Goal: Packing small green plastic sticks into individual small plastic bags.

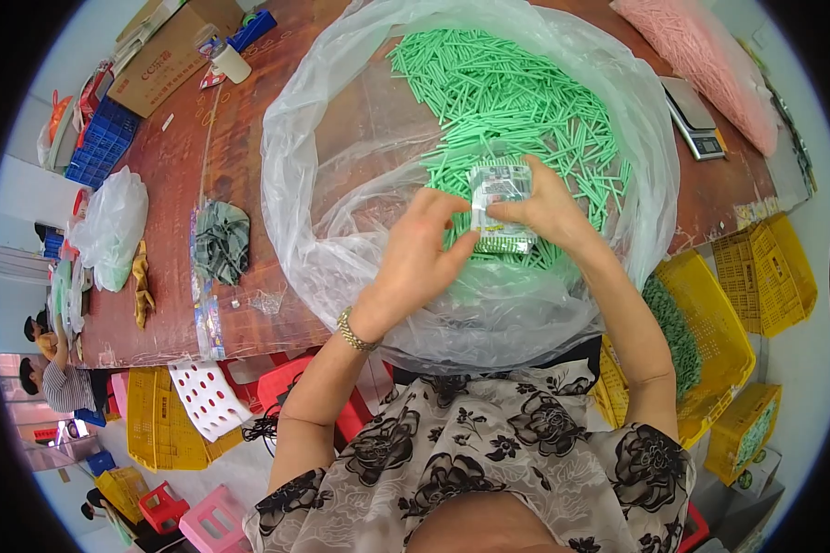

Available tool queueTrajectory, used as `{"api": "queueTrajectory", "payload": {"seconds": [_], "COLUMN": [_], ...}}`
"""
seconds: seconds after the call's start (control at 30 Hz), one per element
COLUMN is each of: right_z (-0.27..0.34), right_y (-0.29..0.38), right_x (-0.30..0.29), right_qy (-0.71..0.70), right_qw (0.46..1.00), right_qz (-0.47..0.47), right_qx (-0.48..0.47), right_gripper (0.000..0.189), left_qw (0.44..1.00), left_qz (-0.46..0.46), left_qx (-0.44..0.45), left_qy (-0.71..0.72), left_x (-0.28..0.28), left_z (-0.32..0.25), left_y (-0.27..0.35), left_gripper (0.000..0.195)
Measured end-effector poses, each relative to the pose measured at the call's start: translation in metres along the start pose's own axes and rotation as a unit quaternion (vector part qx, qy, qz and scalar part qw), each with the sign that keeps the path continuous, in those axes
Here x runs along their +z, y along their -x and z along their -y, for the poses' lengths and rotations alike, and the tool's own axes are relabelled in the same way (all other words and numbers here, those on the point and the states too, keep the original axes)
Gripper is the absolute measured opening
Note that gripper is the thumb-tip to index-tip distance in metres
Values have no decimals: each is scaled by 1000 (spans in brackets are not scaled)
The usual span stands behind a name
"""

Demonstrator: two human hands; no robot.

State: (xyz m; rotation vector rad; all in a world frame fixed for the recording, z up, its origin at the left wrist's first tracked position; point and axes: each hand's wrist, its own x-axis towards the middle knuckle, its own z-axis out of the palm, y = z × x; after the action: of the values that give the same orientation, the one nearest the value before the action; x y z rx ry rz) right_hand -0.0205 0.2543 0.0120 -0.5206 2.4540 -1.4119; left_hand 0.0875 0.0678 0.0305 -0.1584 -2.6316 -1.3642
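My right hand (543,207) grips a small printed clear plastic packet (501,186) with green sticks inside. At the packet's left edge is my left hand (429,242), fingers curved and thumb near its lower corner; whether it pinches the film is unclear. Under and beyond both hands lies a heap of loose light-green sticks (498,83), inside a large open clear plastic bag (290,159) with its rim rolled outward on the reddish-brown table (263,193).
A digital scale (695,121) and a bag of pink sticks (705,69) lie at the right. Dark checked cloth (223,242), a white plastic bag (114,225) and a cardboard box (159,62) are at the left. Yellow crates (719,345) stand beside the table; people work at far left.
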Motion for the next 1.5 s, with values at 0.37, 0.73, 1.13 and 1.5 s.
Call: {"api": "queueTrajectory", "payload": {"seconds": [0.37,0.73,1.13,1.5], "right_z": [-1,-19,-18,24], "right_y": [17,4,6,-68], "right_x": [-25,-12,-24,-40], "right_qy": [60,155,223,406], "right_qw": [997,971,942,857], "right_qz": [-41,-118,-159,-94], "right_qx": [-37,-142,-192,-304], "right_gripper": [81,38,18,18], "left_qw": [974,962,975,958], "left_qz": [72,17,42,-74], "left_qx": [135,149,165,165], "left_qy": [-169,-230,-140,-221], "left_x": [21,31,9,-13], "left_z": [-2,-7,-5,42], "left_y": [-12,-7,-17,-71], "left_gripper": [59,59,52,31]}}
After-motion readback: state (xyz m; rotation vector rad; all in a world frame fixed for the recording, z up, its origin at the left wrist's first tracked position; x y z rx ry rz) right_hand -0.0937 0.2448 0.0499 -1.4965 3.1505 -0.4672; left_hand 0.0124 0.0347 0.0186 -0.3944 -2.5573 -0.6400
